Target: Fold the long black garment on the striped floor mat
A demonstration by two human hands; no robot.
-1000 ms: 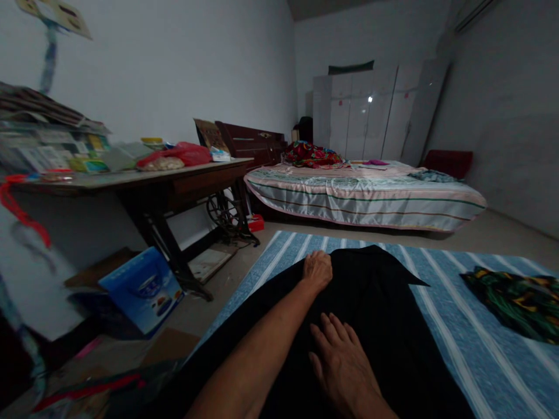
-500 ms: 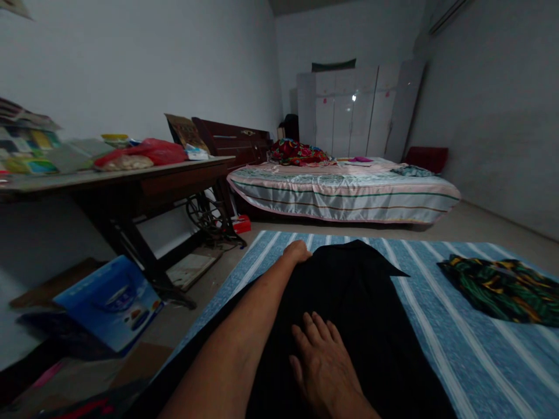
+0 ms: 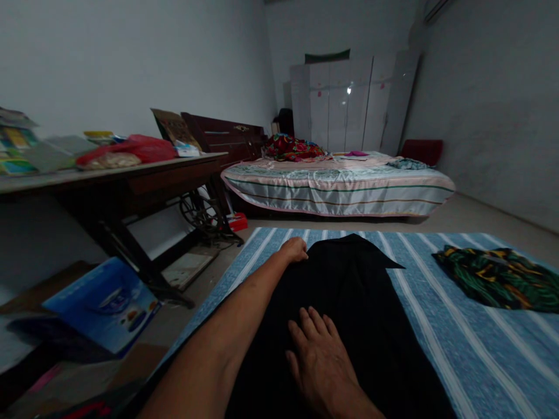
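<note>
Head view: left hand (image 3: 294, 249) grips black cloth (image 3: 349, 279), right hand (image 3: 321, 352) lies flat on it. It seems largely spread, one corner jutting

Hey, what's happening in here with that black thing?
A person is handling a black garment spread over a blue striped sheet. Their left hand is curled at the garment's far left edge and seems to hold it. Their right hand lies open on top of it, nearer the person, fingers spread. A green patterned cloth lies on the sheet to the right, with neither hand on it. A bed stands beyond.
</note>
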